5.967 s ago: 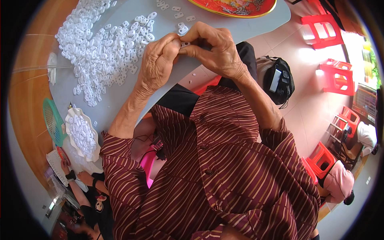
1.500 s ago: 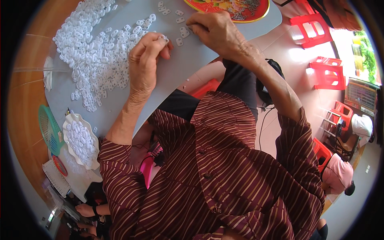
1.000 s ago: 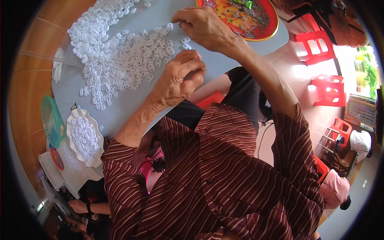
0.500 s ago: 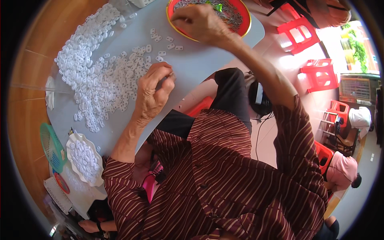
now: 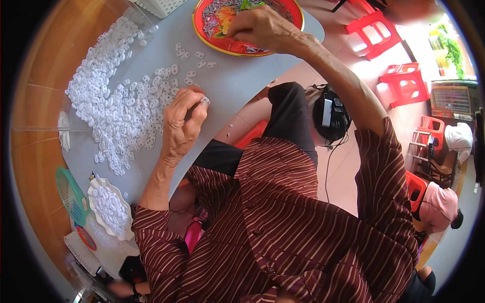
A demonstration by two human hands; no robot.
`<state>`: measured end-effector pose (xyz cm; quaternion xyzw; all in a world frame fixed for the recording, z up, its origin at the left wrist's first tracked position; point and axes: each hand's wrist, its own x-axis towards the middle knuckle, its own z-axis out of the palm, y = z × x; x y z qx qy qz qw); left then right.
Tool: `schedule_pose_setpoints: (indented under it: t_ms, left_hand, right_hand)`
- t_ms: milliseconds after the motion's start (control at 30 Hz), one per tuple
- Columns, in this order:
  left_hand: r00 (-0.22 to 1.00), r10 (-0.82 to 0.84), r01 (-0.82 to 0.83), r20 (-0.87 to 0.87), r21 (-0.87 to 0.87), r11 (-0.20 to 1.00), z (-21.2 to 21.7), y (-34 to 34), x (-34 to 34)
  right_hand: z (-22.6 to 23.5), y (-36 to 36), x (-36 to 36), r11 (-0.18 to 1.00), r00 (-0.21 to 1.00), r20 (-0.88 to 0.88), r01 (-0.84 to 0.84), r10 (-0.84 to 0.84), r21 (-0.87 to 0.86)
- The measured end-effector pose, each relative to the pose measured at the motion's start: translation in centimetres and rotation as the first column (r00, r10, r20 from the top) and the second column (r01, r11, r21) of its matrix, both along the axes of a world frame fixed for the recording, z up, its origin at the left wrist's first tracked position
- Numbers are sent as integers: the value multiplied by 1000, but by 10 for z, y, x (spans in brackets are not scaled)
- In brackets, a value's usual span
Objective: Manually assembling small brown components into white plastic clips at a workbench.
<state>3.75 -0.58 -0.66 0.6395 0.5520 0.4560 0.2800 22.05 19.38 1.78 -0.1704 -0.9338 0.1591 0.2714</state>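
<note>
My left hand [image 5: 183, 121] is raised over the table's near edge. Its thumb and forefinger pinch a small white plastic piece [image 5: 204, 100] with holes. My right hand [image 5: 267, 31] reaches into a round red tray [image 5: 201, 34] with a yellow rim and a flower pattern. Small grey metal parts [image 5: 283, 11], apparently screws, lie in it. The right fingertips are drawn together low over the tray's bottom; whatever they hold is too small to make out. Left of my left hand spreads a large heap of white two-holed plastic pieces [image 5: 108, 101], with several loose ones near the tray.
A white scalloped dish [image 5: 121, 233] of white pieces stands at the table's lower left, beside a green basket [image 5: 70, 197]. A white perforated basket [image 5: 164, 6] sits at the far edge. Red stools [image 5: 404, 88] and seated people are at the right; another person's hand [image 5: 121, 289] shows at lower left.
My right fingers have come down toward the tray's bottom. The white piece in my left hand now shows more plainly at the fingertips. The whole view has shifted slightly.
</note>
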Motion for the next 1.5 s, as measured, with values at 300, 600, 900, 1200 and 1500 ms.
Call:
schedule_pose_setpoints:
  t_ms: [300,600,900,1200,1500]
  left_hand:
    - [1000,1,-1,8,-11,1000,-4,-1,-2]
    - [967,130,-101,217,-142,985,7,-3,-8]
    - [953,153,-134,261,-89,987,2,2,-9]
    - [963,159,-139,215,-105,985,3,0,-10]
    - [836,242,-173,493,-183,968,-2,3,-14]
  right_hand:
    - [7,-11,-27,966,925,380,-109,12,233]
    - [34,-26,-25,995,982,183,70,-56,-71]
    - [-24,-105,-34,511,954,-252,-136,-165,-849]
    - [-31,-118,-39,569,907,-360,-181,-219,-802]
    - [-17,-106,-31,628,924,-272,-46,-268,-777]
